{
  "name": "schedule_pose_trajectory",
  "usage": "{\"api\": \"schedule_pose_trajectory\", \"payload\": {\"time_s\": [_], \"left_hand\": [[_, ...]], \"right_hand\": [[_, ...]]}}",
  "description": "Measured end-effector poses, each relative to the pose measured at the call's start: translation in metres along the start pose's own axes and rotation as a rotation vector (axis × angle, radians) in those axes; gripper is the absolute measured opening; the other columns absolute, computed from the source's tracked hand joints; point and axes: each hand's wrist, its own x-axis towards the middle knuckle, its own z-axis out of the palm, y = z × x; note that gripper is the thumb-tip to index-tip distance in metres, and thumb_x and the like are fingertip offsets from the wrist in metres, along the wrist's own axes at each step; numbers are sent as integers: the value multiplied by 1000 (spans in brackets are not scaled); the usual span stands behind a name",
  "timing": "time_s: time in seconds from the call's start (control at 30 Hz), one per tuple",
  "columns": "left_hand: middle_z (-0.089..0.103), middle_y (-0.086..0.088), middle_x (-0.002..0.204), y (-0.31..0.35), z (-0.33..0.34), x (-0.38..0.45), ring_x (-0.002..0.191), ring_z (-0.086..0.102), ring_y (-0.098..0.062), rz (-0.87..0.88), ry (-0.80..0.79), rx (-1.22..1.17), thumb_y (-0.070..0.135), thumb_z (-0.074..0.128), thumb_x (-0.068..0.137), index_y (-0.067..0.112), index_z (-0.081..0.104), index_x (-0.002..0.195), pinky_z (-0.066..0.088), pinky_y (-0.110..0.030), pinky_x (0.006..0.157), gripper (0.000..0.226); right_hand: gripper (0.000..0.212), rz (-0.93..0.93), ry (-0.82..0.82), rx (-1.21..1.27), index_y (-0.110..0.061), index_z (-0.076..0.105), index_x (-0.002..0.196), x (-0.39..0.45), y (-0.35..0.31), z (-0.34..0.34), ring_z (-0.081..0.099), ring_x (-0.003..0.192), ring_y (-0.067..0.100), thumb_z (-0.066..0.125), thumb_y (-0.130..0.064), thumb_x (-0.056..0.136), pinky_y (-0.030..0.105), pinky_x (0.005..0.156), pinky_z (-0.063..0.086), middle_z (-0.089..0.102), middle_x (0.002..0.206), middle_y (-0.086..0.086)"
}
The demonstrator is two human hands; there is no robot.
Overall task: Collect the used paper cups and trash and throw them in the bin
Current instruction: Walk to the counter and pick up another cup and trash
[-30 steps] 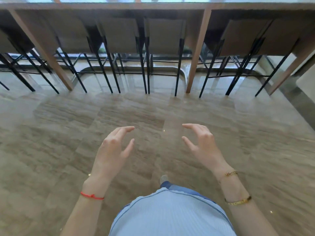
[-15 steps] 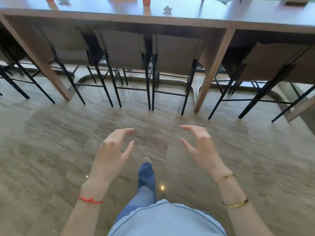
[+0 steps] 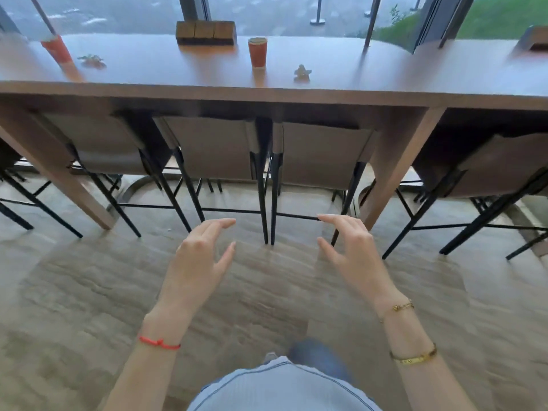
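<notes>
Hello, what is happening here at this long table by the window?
A person stands on the floor facing a long wooden counter, with both hands raised and empty. The left hand and the right hand are open, fingers relaxed, holding nothing. On the counter stand two orange paper cups, one near the middle and one at the far left, each with a small crumpled scrap beside it. Nothing has been collected yet. No bin is in view.

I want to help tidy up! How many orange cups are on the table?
2: one cup near the middle by the wooden block, another cup at the far left. More may sit outside the picture.
</notes>
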Motion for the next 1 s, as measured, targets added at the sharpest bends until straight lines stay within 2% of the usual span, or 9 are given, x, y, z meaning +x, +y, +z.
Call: {"api": "schedule_pose_trajectory", "payload": {"time_s": [0.07,0.13,0.23,0.37,0.63,0.8,1.0], "left_hand": [[60,7,124,-7,1,40,116,55,-8,9,-3,-5,21,64,89,21,57,128,44,-28,100,39],[59,9,125,-15,6,78,116,54,-6,21,-9,-2,22,64,89,22,57,128,41,-22,99,40],[58,12,124,-28,18,131,116,53,-3,27,-14,10,24,63,89,25,56,129,38,-16,96,40],[57,15,124,-44,35,206,115,52,-1,25,14,5,27,61,90,27,55,128,41,-19,92,39],[60,7,124,-53,54,380,115,54,-7,52,115,-10,19,63,90,18,57,129,46,-28,98,40],[59,6,126,-56,63,466,116,54,-9,4,147,-7,21,62,90,20,54,132,42,-24,97,42],[59,3,125,-69,76,545,115,55,-12,-10,156,33,22,62,90,19,50,134,44,-26,97,46]], "right_hand": [[42,5,9,-5,-21,55,130,38,4,3,42,126,5,65,-24,89,17,105,27,57,127,-8],[42,9,20,-6,-21,55,130,75,9,7,42,126,5,65,-24,89,17,105,27,57,127,-8],[42,-4,25,-8,-19,56,129,132,22,14,44,125,9,65,-23,89,25,107,34,58,127,-6],[42,-24,11,-10,-19,55,130,213,44,24,44,124,9,65,-22,89,20,105,31,58,126,-7],[42,-82,40,-14,-22,53,131,395,87,18,45,123,7,62,-26,91,19,102,32,56,129,-9],[44,-92,39,-43,-20,52,132,497,109,13,46,123,13,64,-24,90,21,104,34,55,131,-4],[47,-64,48,-66,-20,52,132,584,135,22,47,122,20,66,-18,88,22,99,34,54,130,0]]}}
